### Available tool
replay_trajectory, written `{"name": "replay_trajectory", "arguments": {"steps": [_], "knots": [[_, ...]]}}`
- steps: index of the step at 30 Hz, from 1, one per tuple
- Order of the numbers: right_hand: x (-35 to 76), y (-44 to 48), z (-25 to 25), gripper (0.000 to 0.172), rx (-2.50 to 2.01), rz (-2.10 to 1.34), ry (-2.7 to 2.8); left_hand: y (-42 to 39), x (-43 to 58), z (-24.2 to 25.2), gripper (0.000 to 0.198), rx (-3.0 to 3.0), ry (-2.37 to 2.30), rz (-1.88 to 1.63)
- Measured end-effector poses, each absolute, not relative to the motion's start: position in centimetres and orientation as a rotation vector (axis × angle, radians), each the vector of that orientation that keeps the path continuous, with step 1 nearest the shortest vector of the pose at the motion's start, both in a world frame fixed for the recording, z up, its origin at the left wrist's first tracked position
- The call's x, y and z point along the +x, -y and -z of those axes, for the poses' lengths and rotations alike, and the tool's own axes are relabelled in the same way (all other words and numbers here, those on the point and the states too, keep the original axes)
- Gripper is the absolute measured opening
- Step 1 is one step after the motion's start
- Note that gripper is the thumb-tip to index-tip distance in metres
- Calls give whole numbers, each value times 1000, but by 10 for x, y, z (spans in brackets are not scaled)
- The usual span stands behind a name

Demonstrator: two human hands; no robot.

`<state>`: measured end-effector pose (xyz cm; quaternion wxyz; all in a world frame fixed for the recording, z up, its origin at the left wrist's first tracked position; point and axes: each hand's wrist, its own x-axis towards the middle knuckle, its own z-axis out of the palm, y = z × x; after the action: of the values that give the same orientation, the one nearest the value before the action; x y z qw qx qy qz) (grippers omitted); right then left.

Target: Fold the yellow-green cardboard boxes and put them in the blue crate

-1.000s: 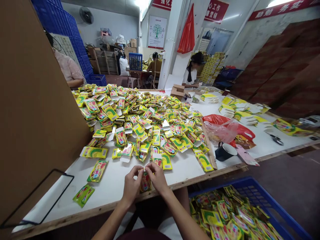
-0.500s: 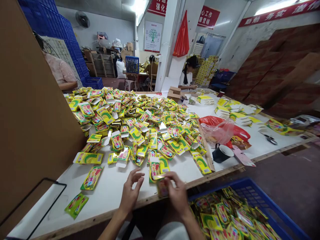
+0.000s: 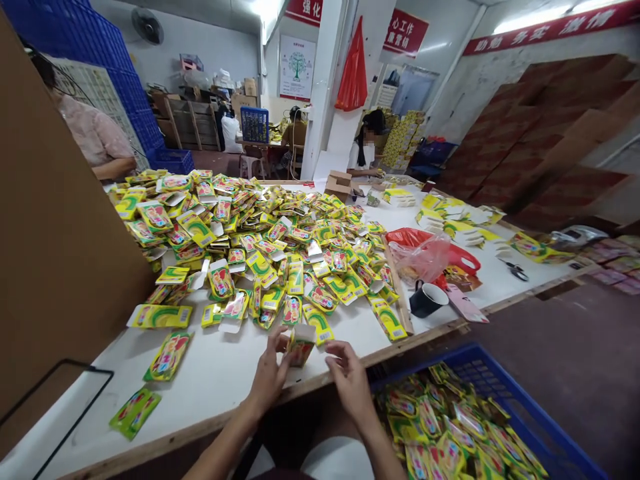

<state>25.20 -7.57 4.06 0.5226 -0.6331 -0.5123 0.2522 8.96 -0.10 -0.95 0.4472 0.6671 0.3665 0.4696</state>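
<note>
My left hand (image 3: 273,367) grips a small yellow-green printed box (image 3: 302,345) by its left side, just above the table's front edge. A pale flap stands up at the top of that box. To its right, my right hand (image 3: 346,368) is apart from the box, fingers loosely curved with nothing between them. Behind both hands spreads a large heap of similar small boxes (image 3: 260,267), some with white flaps sticking out. Off to the left lie a single flat box (image 3: 169,356) and a green sachet (image 3: 135,413).
At the lower right, a blue crate (image 3: 520,387) holds many printed packets. A dark mug (image 3: 425,301), a red plastic bag (image 3: 463,259) and scissors (image 3: 515,270) rest on the table's right part. A tall cardboard box (image 3: 60,233) blocks the left side. Other people sit farther back.
My right hand has let go of the blurred small packet it held and moved slightly. My left hand, empty before, has shifted right and now grips a box. The view has turned slightly.
</note>
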Motion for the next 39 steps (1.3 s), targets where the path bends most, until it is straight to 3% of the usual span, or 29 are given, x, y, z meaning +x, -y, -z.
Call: {"name": "replay_trajectory", "arguments": {"steps": [6, 14, 19, 26, 39], "knots": [[205, 58, -15, 13, -1318, -697, 1312, 22, 45, 21, 36, 1634, -889, -1140], [203, 45, -23, 20, -1276, -676, 1608, 19, 42, -1, 19, 1728, -918, -1083], [197, 33, -21, 12, -1265, -574, 1474, 15, 59, 0, 24, 1619, -990, -1281], [199, 42, -13, 19, -1275, -622, 1437, 21, 59, -3, 19, 1681, -913, -1213], [200, 34, -28, 11, -1378, -573, 1512, 18, 65, -17, 17, 1508, -1054, -1207]]}}
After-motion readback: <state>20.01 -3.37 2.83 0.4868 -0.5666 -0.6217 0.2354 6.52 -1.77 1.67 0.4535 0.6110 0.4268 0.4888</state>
